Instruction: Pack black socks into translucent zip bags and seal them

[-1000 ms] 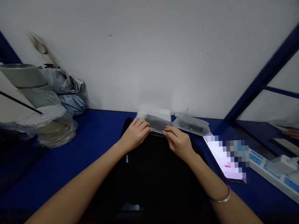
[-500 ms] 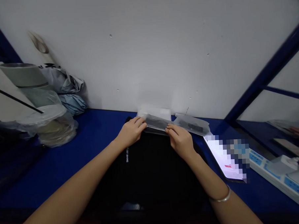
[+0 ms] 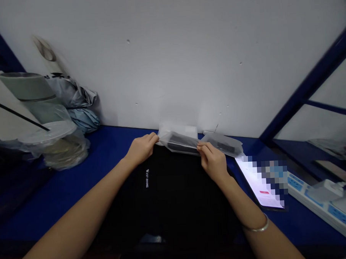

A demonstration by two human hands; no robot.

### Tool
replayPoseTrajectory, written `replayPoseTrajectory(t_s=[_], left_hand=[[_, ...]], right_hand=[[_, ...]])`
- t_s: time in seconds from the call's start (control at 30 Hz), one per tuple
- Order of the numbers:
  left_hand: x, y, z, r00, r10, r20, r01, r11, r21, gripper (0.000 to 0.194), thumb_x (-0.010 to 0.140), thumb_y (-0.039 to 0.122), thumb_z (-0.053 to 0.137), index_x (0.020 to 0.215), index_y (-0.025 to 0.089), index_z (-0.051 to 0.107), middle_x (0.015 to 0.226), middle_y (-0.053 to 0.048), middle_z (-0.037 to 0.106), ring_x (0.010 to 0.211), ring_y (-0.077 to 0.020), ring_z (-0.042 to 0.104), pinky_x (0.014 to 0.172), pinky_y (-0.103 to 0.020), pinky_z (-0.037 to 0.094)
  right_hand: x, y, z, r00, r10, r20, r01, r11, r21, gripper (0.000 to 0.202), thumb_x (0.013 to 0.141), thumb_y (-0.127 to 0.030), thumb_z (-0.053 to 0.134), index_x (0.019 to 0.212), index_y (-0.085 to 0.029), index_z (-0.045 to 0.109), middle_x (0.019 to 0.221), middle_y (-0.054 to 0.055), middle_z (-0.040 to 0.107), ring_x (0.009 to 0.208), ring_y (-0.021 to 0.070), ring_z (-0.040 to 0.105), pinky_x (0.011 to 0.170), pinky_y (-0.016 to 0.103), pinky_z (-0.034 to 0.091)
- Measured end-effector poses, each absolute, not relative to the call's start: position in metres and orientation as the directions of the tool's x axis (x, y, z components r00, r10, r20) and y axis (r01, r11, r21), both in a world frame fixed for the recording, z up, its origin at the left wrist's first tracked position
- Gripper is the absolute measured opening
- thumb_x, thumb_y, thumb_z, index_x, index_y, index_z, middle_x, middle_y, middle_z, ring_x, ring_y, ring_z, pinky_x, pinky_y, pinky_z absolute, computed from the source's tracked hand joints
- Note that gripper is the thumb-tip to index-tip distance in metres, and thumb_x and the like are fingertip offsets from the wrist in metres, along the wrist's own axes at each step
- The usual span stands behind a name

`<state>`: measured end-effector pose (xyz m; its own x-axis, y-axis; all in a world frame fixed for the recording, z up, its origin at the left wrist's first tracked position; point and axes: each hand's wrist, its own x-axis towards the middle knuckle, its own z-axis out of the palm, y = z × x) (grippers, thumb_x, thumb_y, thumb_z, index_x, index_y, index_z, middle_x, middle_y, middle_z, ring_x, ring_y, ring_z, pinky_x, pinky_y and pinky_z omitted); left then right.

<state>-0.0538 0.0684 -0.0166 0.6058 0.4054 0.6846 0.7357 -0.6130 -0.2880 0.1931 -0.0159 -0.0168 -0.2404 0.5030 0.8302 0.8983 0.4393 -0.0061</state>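
Note:
A dark flat piece inside a translucent plastic bag [image 3: 180,141] is stretched between my hands, near the back of the blue tabletop. My left hand [image 3: 141,149] is closed in a pinch on the left end of the bag. At its right end, my right hand [image 3: 215,161] pinches the edge between thumb and fingers. Below them lies a black fabric item [image 3: 178,198] with small white lettering; its full shape is lost in the dark. Just right of the bag lies another translucent bag [image 3: 226,143] with something dark inside. A white object [image 3: 190,129] shows behind the held bag.
A lit phone [image 3: 254,183] lies at right, beside a white power strip [image 3: 316,203] with plugs in it. On the left stand a plastic-wrapped cup [image 3: 62,149] with a black straw, a pale green tumbler [image 3: 30,88] and a folded umbrella [image 3: 85,120]. A white wall [image 3: 170,61] closes the back.
My left hand has shifted left along the bag to its end, and my right hand slightly right. The bag is now spread wider, with more of the dark piece showing.

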Motion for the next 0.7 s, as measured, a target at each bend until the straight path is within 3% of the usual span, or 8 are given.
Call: replayPoseTrajectory(t_s=[0.17, 0.27, 0.43, 0.57, 0.7], left_hand=[[-0.053, 0.069, -0.022, 0.476, 0.400, 0.783, 0.762, -0.632, -0.140, 0.014, 0.081, 0.012, 0.038, 0.084, 0.018, 0.049, 0.063, 0.001, 0.060, 0.050, -0.0121, 0.057, 0.043, -0.021, 0.035], [-0.047, 0.064, -0.026, 0.354, 0.345, 0.869, 0.728, -0.685, -0.024, 0.013, 0.082, 0.013, 0.037, 0.089, 0.017, 0.047, 0.054, 0.003, 0.058, 0.042, -0.0111, 0.055, 0.042, -0.020, 0.037], [-0.036, 0.053, -0.028, 0.191, 0.274, 0.943, 0.599, -0.793, 0.109, 0.023, 0.084, 0.017, 0.042, 0.107, 0.017, 0.039, 0.089, -0.005, 0.065, 0.065, -0.0111, 0.063, 0.059, -0.022, 0.050], [-0.032, 0.053, -0.028, 0.235, 0.422, 0.876, 0.584, -0.782, 0.220, 0.038, 0.084, 0.021, 0.044, 0.119, 0.017, 0.028, 0.105, -0.008, 0.060, 0.081, -0.0130, 0.063, 0.071, -0.027, 0.051], [-0.030, 0.055, -0.026, 0.352, 0.572, 0.741, 0.736, -0.658, 0.158, 0.031, 0.083, 0.020, 0.042, 0.113, 0.017, 0.038, 0.108, -0.010, 0.057, 0.096, -0.0202, 0.058, 0.078, -0.032, 0.049]], right_hand=[[0.193, -0.017, -0.017, -0.223, 0.555, 0.801, 0.883, 0.464, -0.076, 0.011, 0.081, -0.022, 0.050, 0.085, -0.018, 0.059, 0.095, 0.007, 0.064, 0.081, 0.0168, 0.061, 0.068, 0.027, 0.050], [0.191, -0.018, -0.019, -0.268, 0.598, 0.755, 0.883, 0.466, -0.055, 0.029, 0.077, -0.029, 0.056, 0.105, -0.020, 0.056, 0.109, 0.008, 0.060, 0.096, 0.0211, 0.058, 0.075, 0.032, 0.051], [0.195, -0.017, -0.017, -0.254, 0.468, 0.847, 0.880, 0.475, 0.001, 0.031, 0.078, -0.015, 0.051, 0.108, -0.020, 0.057, 0.110, 0.008, 0.060, 0.100, 0.0195, 0.057, 0.082, 0.033, 0.048], [0.218, -0.008, -0.011, -0.150, 0.316, 0.937, 0.963, 0.263, 0.065, 0.032, 0.077, -0.012, 0.049, 0.104, -0.024, 0.059, 0.112, 0.007, 0.060, 0.104, 0.0214, 0.055, 0.090, 0.043, 0.037], [0.250, 0.007, -0.020, 0.085, 0.322, 0.943, 0.996, -0.030, -0.079, 0.029, 0.076, -0.014, 0.046, 0.097, -0.026, 0.062, 0.114, 0.004, 0.059, 0.114, 0.0214, 0.046, 0.095, 0.048, 0.026]])
